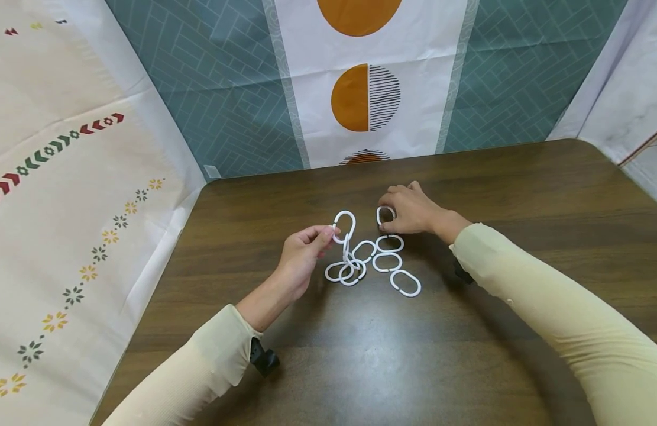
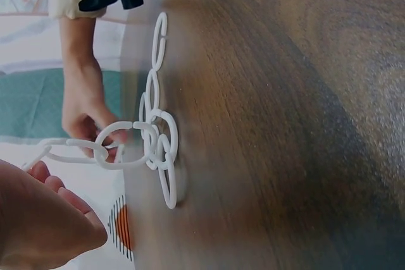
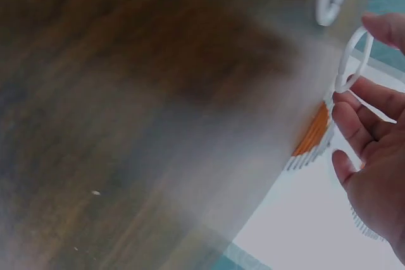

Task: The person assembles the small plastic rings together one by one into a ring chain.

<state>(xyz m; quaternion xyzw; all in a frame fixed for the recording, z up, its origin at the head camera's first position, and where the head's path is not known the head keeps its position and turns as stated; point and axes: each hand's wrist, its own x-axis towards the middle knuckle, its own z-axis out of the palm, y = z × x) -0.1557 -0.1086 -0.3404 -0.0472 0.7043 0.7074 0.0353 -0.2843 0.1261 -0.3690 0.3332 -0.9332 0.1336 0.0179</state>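
Over the table [image 1: 387,361], the white chain [image 1: 346,251] rises from its heap to my left hand [image 1: 298,254], thumb and fingers pinching the top link [image 1: 354,225]. My right hand [image 1: 413,210] holds 1 separate link [image 1: 378,216] between parted thumb and finger. Risk: slack pinch could drop the chain; a low right-hand swing could scatter 3 loose links [image 1: 388,271].

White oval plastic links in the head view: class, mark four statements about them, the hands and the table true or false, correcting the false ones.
1. The left hand pinches a white oval plastic link. True.
2. The right hand is empty. False: it grips a single white link.
3. Another white link is hooked through the left hand's link. True.
4. The table is white. False: it is brown with a wood grain.
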